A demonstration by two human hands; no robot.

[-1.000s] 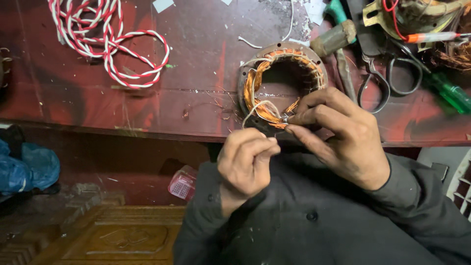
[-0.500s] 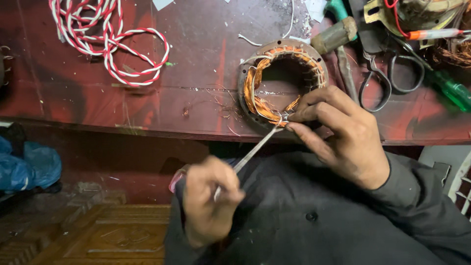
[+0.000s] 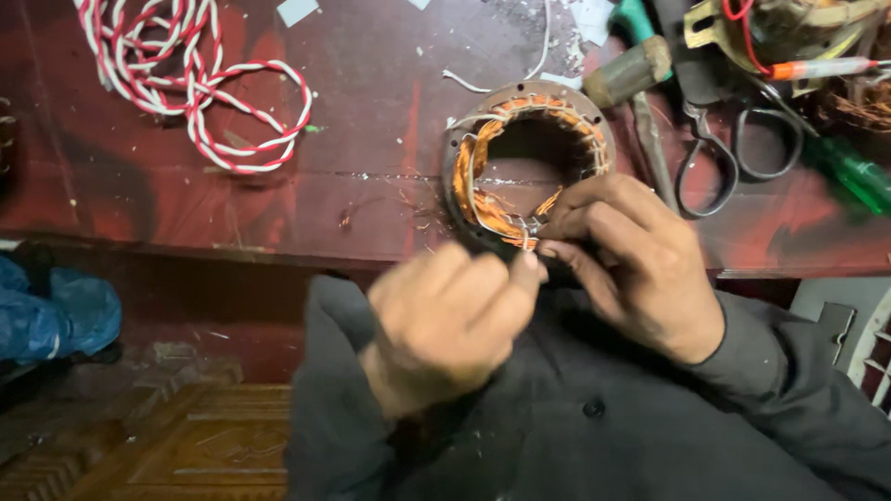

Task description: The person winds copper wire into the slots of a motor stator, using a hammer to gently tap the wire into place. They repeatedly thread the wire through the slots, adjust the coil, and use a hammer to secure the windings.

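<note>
A round metal stator ring (image 3: 529, 107) with orange copper windings lies at the near edge of the dark red table (image 3: 371, 176). My right hand (image 3: 631, 260) rests on the ring's near rim, its fingertips pinching the winding there. My left hand (image 3: 450, 320), blurred, is closed just below the rim, its fingertips pinching a thin whitish thread (image 3: 525, 243) that runs up to the winding. White thread is laced along the ring's left side.
A coil of red-and-white twisted wire (image 3: 200, 83) lies at the far left. Scissors (image 3: 733, 153), a green-handled screwdriver (image 3: 849, 172), a hammer-like tool (image 3: 631, 70) and another motor part (image 3: 789, 28) crowd the right. Blue cloth (image 3: 56, 311) sits below the table's left.
My left hand, which had pulled the thread out down-left away from the ring, has come back up to the ring's near rim. My right hand stays on the winding.
</note>
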